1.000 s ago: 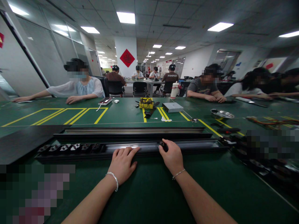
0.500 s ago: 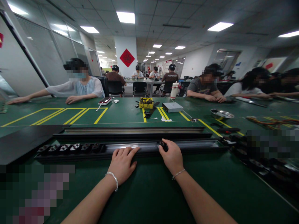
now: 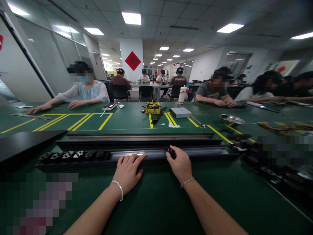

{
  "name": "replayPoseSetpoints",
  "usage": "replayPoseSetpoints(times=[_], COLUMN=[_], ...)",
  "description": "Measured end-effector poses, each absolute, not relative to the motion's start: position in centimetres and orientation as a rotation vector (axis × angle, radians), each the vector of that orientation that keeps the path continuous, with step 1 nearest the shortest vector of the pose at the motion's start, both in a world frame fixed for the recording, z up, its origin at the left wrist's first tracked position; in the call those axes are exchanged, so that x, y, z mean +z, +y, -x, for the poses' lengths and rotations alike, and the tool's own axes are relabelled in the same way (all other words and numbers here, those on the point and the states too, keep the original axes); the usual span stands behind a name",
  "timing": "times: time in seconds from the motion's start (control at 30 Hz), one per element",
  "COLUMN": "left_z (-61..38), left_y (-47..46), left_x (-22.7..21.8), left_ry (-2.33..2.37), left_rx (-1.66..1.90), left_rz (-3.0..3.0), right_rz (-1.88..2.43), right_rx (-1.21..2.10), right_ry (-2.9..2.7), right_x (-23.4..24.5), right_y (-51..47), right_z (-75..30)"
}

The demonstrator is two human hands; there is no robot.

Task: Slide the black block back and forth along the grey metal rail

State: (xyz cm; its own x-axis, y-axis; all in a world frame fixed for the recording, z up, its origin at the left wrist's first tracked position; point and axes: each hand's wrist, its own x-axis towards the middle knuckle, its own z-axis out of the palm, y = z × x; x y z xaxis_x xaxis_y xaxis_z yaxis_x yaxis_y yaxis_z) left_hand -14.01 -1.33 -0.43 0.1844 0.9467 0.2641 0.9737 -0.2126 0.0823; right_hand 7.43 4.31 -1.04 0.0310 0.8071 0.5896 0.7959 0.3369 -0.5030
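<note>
A long black channel rail [image 3: 210, 152] lies across the green table in front of me. Several black socket modules [image 3: 73, 154] sit in its left end. My left hand [image 3: 127, 171] rests flat on the rail's near edge, fingers stretched out. My right hand [image 3: 179, 163] is closed on a small black module [image 3: 171, 152] at the rail's open middle. A second long black rail [image 3: 137, 138] lies just behind the first.
A black flat panel [image 3: 24, 143] lies at the left. More black parts [image 3: 246, 145] crowd the right side. Farther back stand a yellow box of cables [image 3: 153, 108], a grey box [image 3: 180, 112] and a metal bowl [image 3: 232, 119]. Other people sit across the table.
My hands have not moved. The person across at the left has drawn an outstretched hand in toward the right.
</note>
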Motion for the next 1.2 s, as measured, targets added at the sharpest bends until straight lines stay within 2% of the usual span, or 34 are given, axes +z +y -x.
replayPoseSetpoints(times=[1.2], left_z=[14.01], left_y=[-1.33], left_x=[-0.28], left_ry=[-1.901], left_rx=[-0.418], left_rz=[2.349], right_rz=[1.480], right_rx=[0.031], right_ry=[-1.727], right_x=[-1.18], right_y=[4.30], right_z=[-7.56])
